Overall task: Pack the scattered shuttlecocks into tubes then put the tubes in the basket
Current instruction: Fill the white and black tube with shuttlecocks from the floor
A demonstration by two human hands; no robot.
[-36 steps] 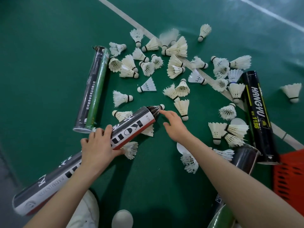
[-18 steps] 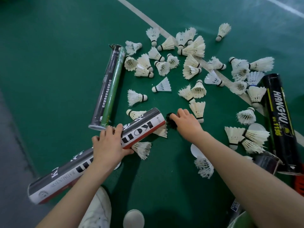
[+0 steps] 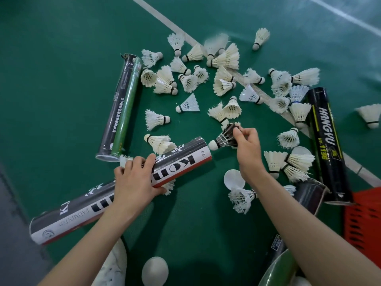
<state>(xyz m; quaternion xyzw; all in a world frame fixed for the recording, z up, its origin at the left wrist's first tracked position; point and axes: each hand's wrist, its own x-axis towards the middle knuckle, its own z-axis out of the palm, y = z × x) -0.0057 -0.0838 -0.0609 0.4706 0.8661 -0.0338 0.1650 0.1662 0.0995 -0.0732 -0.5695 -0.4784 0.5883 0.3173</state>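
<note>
Head view: left hand [image 3: 134, 182] grips KON tube [image 3: 181, 159] mid-length, tube lying on floor [image 3: 61, 79]. Right hand [image 3: 247, 145] pinches black shuttlecock [image 3: 223, 139] by its feathers, cork just at tube's far end. White shuttlecocks [image 3: 156, 119] scattered beyond. Red basket [image 3: 362, 219] at right edge.

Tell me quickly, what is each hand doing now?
Left hand: grips the Kon tube.
Right hand: pinches a black shuttlecock.

Green court floor [image 3: 61, 58], white lines [image 3: 165, 22]
</note>
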